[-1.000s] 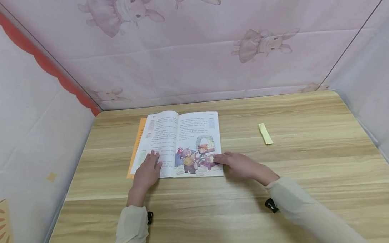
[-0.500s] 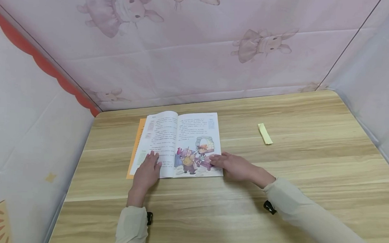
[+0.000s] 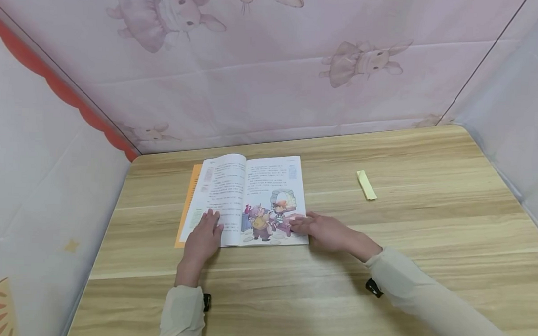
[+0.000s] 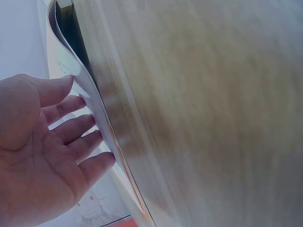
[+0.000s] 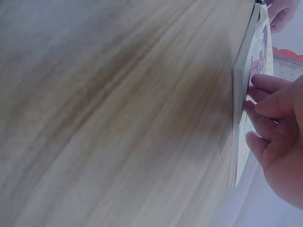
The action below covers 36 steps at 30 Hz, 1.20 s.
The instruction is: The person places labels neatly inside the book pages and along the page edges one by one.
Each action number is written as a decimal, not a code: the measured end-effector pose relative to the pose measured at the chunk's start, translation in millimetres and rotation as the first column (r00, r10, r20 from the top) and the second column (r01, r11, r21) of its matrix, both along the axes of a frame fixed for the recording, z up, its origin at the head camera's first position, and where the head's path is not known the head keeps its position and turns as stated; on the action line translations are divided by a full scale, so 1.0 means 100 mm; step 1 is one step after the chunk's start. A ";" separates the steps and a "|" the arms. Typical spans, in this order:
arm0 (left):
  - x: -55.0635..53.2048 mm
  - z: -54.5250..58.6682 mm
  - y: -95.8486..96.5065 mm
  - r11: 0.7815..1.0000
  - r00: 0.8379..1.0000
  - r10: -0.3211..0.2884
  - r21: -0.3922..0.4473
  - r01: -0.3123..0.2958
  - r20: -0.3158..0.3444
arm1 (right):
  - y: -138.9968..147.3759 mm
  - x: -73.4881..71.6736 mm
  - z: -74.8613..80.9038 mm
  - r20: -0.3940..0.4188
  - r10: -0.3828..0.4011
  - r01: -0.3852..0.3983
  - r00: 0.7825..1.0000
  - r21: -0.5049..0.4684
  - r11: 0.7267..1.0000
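Note:
An open book (image 3: 275,175) lies on the wooden table, with printed text on both pages and a colour picture low on the right page. Its orange cover (image 3: 184,214) sticks out along the left side. My left hand (image 3: 203,237) rests on the lower part of the left page; in the left wrist view its fingertips touch the paper, fingers spread. The right hand (image 3: 331,233) lies at the lower right corner, fingertips on the picture. From the right wrist, that hand (image 5: 279,127) appears with its fingers loosely bent against the page and the book's edge.
A folded yellow paper strip (image 3: 367,185) lies on the table (image 3: 427,213) to the right of the book. Behind the table stands a pink wall (image 3: 254,88) with rabbit drawings. White side walls border it left and right.
The right hand has shifted slightly left, its fingertips a little further onto the picture. The left hand and the book stay where they were.

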<state>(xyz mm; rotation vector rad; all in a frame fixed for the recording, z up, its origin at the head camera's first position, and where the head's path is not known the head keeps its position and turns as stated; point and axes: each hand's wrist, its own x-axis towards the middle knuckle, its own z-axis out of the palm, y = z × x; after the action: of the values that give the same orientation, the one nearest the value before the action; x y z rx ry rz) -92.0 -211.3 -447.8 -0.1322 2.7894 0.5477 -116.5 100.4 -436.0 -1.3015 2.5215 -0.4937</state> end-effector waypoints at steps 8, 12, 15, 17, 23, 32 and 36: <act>0.00 0.00 0.01 1.000 1.000 -0.001 0.001 0.001 0.005 | 0.07 0.01 0.02 0.058 0.017 -0.018 0.998 0.010 1.000; 0.00 0.00 0.01 1.000 1.000 0.002 0.008 -0.002 0.005 | 0.12 0.00 0.02 0.087 0.014 -0.015 0.996 0.010 1.000; 0.00 0.00 0.01 1.000 1.000 0.000 0.008 0.000 0.006 | 0.15 -0.01 0.02 0.105 0.008 -0.009 0.994 0.013 1.000; 0.00 0.01 0.01 1.000 1.000 -0.002 0.008 0.002 0.006 | 0.17 -0.01 0.03 0.116 0.005 -0.007 0.993 0.015 1.000; 0.01 0.02 0.01 1.000 1.000 -0.004 0.005 0.004 0.003 | 0.20 -0.01 0.06 0.140 -0.016 0.011 0.990 0.034 0.999; 0.01 0.01 0.02 1.000 1.000 -0.001 0.004 0.001 0.012 | 0.24 0.00 0.09 0.076 -0.057 0.062 0.995 -0.059 0.996; 0.00 0.01 0.02 1.000 1.000 -0.001 0.000 0.001 0.019 | 0.24 -0.02 0.10 0.032 -0.065 0.069 0.997 -0.131 0.989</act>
<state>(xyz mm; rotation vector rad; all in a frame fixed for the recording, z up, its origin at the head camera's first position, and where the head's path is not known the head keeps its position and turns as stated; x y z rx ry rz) -91.8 -209.8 -447.2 -0.1358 2.7709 0.5437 -118.1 124.2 -425.6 -1.2479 2.5545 -0.6995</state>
